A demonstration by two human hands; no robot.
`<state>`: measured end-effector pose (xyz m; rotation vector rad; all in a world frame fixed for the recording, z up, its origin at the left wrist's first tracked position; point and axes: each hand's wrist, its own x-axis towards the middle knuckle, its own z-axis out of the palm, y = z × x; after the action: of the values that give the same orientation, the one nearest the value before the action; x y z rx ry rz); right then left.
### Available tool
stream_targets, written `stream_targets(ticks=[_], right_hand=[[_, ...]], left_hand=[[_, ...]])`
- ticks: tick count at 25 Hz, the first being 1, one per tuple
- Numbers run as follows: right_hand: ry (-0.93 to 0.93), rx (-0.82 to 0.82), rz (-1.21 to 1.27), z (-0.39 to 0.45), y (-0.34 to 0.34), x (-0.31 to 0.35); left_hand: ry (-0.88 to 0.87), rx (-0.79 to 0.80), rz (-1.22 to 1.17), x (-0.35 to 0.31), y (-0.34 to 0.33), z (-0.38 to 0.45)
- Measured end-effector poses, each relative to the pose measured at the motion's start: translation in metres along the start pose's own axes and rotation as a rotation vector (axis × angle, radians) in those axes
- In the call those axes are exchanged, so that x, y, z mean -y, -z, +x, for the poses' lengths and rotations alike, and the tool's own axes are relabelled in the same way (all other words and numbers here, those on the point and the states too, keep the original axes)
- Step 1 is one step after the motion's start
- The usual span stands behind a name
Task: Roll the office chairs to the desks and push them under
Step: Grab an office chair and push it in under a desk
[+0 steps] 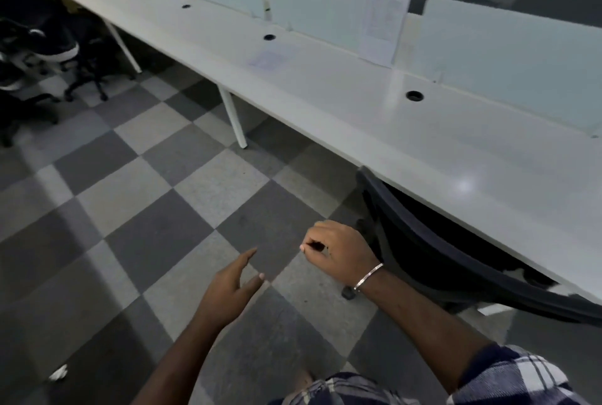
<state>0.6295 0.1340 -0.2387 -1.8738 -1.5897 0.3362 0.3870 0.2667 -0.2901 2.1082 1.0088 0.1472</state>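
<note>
- Head view. Office chair (456, 251), black, tucked under the long white desk (374, 118); only its curved backrest and one caster show, the seat hidden beneath the desktop and the right end cut off by the frame edge.
- More chairs (49, 43) stand at the desk's far left end, dark and blurred.
- Right hand (338, 251), bracelet at the wrist, hangs just left of the backrest, fingers curled, holding nothing, apart from the chair.
- Left hand (234, 287), fingers straight and relaxed, hovers over the floor.
- Checkered carpet (146, 193) lies bare along the desk's front edge between the white desk legs (233, 114).
- A paper sheet (381, 30) leans on a divider panel (325, 10) behind the desk.
</note>
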Motion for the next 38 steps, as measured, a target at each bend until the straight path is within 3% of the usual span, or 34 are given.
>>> stream_targets(ticks=[12,21,30,38], right_hand=[[0.142,0.479,-0.056,0.199,-0.105,0.066],[0.231,0.595,-0.012,0.393,-0.163,0.057],[0.328,0.721,-0.104,0.567,-0.221,0.089],[0.349,0.707,-0.099,0.740,-0.325,0.151]], left_hand=[[0.300,-0.210,-0.105,0.125,0.121,-0.009],[0.418,-0.327,-0.075,0.181,0.225,0.084],[0.397,-0.481,-0.137,0.220,0.329,0.199],[0.450,-0.541,-0.156,0.336,0.447,0.283]])
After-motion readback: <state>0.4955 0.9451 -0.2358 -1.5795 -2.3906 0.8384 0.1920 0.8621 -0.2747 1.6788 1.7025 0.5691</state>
